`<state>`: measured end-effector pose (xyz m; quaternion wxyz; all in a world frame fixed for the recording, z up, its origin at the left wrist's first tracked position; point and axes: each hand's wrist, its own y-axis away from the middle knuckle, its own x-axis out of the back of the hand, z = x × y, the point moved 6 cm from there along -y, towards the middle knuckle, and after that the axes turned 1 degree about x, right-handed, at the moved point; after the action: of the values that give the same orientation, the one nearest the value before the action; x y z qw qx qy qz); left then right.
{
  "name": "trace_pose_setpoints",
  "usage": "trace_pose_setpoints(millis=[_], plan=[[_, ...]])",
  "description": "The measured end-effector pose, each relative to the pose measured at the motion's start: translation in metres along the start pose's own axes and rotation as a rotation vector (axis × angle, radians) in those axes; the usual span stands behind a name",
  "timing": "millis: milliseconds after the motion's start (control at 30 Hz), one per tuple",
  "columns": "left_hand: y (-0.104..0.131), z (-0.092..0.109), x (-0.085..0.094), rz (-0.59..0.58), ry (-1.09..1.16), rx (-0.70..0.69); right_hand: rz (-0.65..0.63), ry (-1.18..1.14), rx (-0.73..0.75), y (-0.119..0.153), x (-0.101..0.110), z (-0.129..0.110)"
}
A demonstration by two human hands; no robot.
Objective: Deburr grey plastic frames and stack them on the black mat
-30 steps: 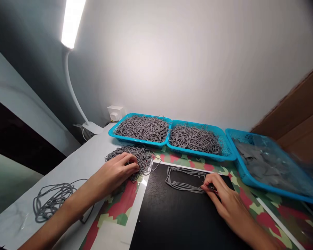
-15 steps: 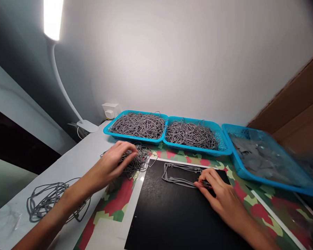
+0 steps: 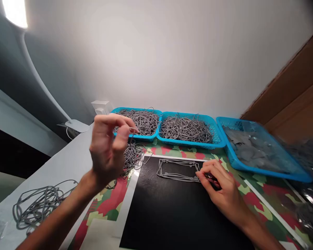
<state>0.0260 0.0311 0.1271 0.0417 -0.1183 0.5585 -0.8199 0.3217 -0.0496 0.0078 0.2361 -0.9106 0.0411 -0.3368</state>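
Observation:
My left hand (image 3: 108, 146) is raised in front of the left basket, its thumb and forefinger pinched on a thin grey strand, blurred by motion. Below it lies a tangled pile of thin grey gaskets (image 3: 133, 154). On a black mat (image 3: 161, 215) rests a stack of slim rectangular grey gaskets (image 3: 176, 178) with small loops near the corners. At the stack's right end, my right hand (image 3: 217, 182) is closed around a small dark red tool (image 3: 213, 181), mostly hidden by the fingers; its fingertips touch or nearly touch the stack.
Two blue baskets (image 3: 190, 143) along the wall hold heaps of grey gaskets. A third blue basket (image 3: 263, 175) at right contains clear plastic bags. Thicker grey loops (image 3: 39, 205) lie on the white tabletop at left. A lamp (image 3: 39, 81) stands behind; a cardboard box (image 3: 294, 90) is at right.
My left hand has risen from the loose pile with a grey strand in its pinch. My right hand stays by the stack's right end. The view has shifted slightly.

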Motion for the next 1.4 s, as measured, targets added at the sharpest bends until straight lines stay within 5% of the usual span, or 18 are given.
trace_pose_setpoints(millis=[167, 300, 567, 767, 1067, 1233, 1400], plan=[[0.054, 0.039, -0.051, -0.438, 0.187, 0.139, -0.262, -0.315, -0.076, 0.015, -0.018, -0.013], [0.088, 0.049, -0.07, -0.664, 0.413, 0.359, -0.354, -0.554, -0.085, 0.024, -0.04, -0.033], [0.12, 0.031, -0.082, -0.698, 0.699, 0.915, -0.082, -0.474, -0.028, 0.018, -0.04, -0.04], [0.136, 0.031, -0.091, -0.637, 0.902, 1.192, -0.089, -0.38, 0.037, 0.02, -0.036, -0.044], [0.146, 0.038, -0.091, -0.786, 0.91, 1.221, -0.19, -0.318, 0.081, 0.019, -0.039, -0.044], [0.102, 0.021, -0.076, -0.938, 0.56, 0.891, -0.241, -0.19, 0.225, 0.023, -0.044, -0.044], [0.07, -0.018, -0.023, -1.187, 0.033, 0.554, -0.463, 0.034, 0.239, 0.031, -0.059, -0.044]])
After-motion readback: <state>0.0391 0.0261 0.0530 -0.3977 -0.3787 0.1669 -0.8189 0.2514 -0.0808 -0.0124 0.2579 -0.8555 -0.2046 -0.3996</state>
